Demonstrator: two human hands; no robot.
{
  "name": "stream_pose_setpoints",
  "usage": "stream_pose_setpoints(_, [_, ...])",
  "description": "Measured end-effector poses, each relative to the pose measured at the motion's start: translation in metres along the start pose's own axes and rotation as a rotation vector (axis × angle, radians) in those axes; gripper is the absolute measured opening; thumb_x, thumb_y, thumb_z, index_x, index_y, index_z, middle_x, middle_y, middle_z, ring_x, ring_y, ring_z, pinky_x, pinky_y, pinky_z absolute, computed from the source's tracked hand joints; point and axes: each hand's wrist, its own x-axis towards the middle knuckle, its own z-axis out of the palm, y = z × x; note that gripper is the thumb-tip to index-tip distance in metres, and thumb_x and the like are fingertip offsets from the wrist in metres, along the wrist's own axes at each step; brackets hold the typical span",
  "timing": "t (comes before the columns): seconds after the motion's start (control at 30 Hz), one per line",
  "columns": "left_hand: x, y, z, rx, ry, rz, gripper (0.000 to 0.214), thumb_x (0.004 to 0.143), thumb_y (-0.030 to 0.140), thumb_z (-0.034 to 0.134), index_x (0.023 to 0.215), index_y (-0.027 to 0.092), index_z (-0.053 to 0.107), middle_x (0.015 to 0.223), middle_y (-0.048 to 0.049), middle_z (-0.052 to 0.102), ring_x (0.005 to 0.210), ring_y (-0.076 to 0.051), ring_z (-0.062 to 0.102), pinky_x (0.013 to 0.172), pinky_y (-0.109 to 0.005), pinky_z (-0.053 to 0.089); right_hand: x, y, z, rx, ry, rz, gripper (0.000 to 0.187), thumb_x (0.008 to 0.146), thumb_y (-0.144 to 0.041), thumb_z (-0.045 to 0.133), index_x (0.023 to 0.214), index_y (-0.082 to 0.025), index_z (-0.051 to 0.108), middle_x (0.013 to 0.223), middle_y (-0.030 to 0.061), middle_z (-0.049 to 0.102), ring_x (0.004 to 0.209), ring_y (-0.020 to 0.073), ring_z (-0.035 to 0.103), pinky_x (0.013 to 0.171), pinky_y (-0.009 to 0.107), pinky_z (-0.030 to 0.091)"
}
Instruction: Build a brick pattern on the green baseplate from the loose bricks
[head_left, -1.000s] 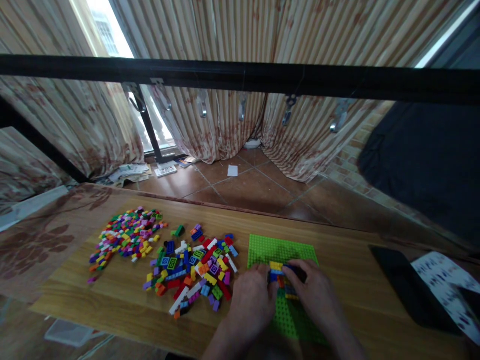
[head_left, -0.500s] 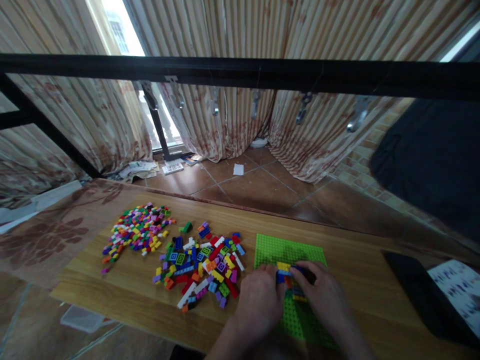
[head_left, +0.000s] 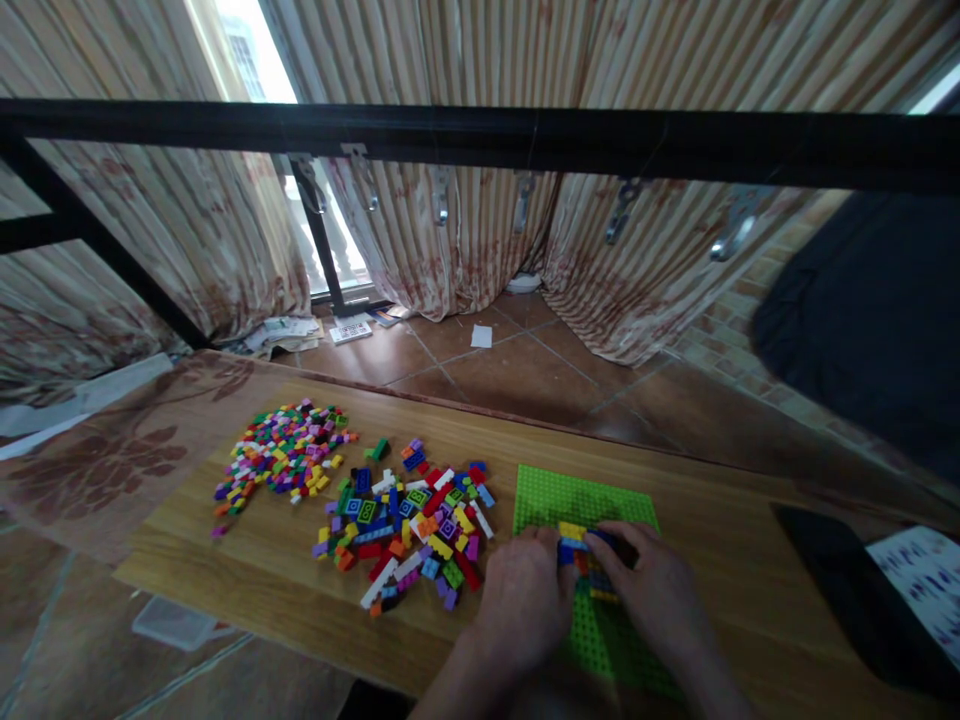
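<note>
Both hands are closed around a small build of toy bricks [head_left: 574, 548] over the green baseplate [head_left: 559, 488]. Yellow, blue and orange bricks show in it, with more yellow at its near end. My left hand [head_left: 527, 592] grips its left side, fingertips curled behind it. From the right, my right hand [head_left: 649, 580] pinches it, thumb on top and fingers at the far side, where a dark blue brick partly shows. Whether the build is fixed to the baseplate I cannot tell, since the hands hide its lower edges.
Left of the baseplate lies a loose pile of larger bricks [head_left: 409, 525], and farther left a pile of small bricks [head_left: 289, 450]. At the right of the wooden table [head_left: 247, 590] are a black flat object [head_left: 832, 590] and a printed sheet [head_left: 922, 580]. A black bar [head_left: 480, 140] with hooks crosses ahead.
The whole view has shifted slightly, so the table appears a little farther right. Both hands keep nearly the same grip on the brick build.
</note>
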Motion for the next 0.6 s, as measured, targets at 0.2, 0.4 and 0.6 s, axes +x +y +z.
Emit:
stream_pose_setpoints(0.2, [0.0009,-0.0008,-0.0004,0.009,-0.006,0.011,0.024,0.086,0.029,0.046,0.100,0.018,0.062,0.100,-0.0094,0.070,0.089,-0.027,0.067,0.077,-0.038,0.052,-0.0008,0.0007,-0.0011,-0.022,0.000,-0.019,0.038,0.083,-0.053,0.050,0.090,-0.020,0.068,0.094,0.0088,0.068,0.084,0.0245,0.064,0.077,0.038,0.048])
stream_pose_setpoints(0.4, [0.0006,-0.0016,0.0017,0.010,-0.005,0.019,0.026,0.087,0.030,0.045,0.102,0.018,0.062,0.100,-0.0096,0.070,0.090,-0.027,0.067,0.078,-0.039,0.052,-0.0006,-0.0006,0.0006,-0.040,0.000,-0.010,0.041,0.080,-0.055,0.054,0.091,-0.019,0.068,0.093,0.0086,0.067,0.084,0.0249,0.063,0.078,0.038,0.048])
stream_pose_setpoints(0.6, [-0.0001,-0.0013,0.0009,0.005,-0.012,0.007,0.025,0.086,0.030,0.046,0.101,0.018,0.063,0.100,-0.0103,0.070,0.089,-0.026,0.067,0.078,-0.036,0.052,-0.0003,-0.0019,-0.0002,-0.042,-0.019,0.016,0.041,0.079,-0.055,0.054,0.091,-0.019,0.068,0.095,0.0087,0.066,0.083,0.0246,0.064,0.077,0.038,0.048])
